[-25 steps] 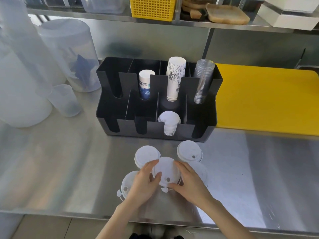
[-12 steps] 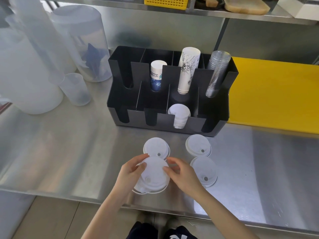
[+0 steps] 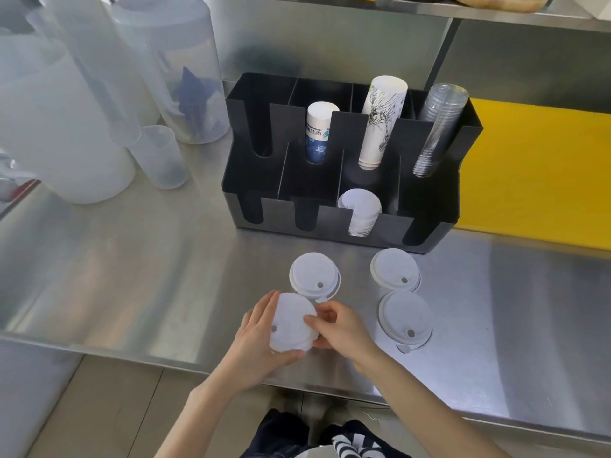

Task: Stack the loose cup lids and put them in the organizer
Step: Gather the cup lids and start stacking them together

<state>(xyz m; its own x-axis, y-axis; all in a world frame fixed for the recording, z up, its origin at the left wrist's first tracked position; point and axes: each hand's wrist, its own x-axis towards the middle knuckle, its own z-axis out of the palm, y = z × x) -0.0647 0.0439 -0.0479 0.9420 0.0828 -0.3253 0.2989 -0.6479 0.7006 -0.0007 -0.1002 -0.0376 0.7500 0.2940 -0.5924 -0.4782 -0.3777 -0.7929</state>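
My left hand (image 3: 256, 338) and my right hand (image 3: 340, 328) both grip a small stack of white cup lids (image 3: 291, 325), lifted just above the steel counter near its front edge. Three loose white lids lie flat on the counter: one (image 3: 314, 275) right behind the held stack, one (image 3: 395, 268) to the right of it, one (image 3: 405, 318) nearer me on the right. The black organizer (image 3: 426, 219) stands behind them. Its front row holds a stack of white lids (image 3: 360, 209) in the third slot; the other front slots look empty.
The organizer's back row holds a blue-and-white cup stack (image 3: 319, 132), a tall white printed cup stack (image 3: 380, 122) and clear cups (image 3: 438, 127). Translucent plastic jugs (image 3: 59, 127) and a measuring cup (image 3: 160, 157) stand left. A yellow board (image 3: 542, 173) lies right.
The lid in my hands has been set on the front-left lid and both lifted together toward the counter's front edge. The view has shifted closer and left.
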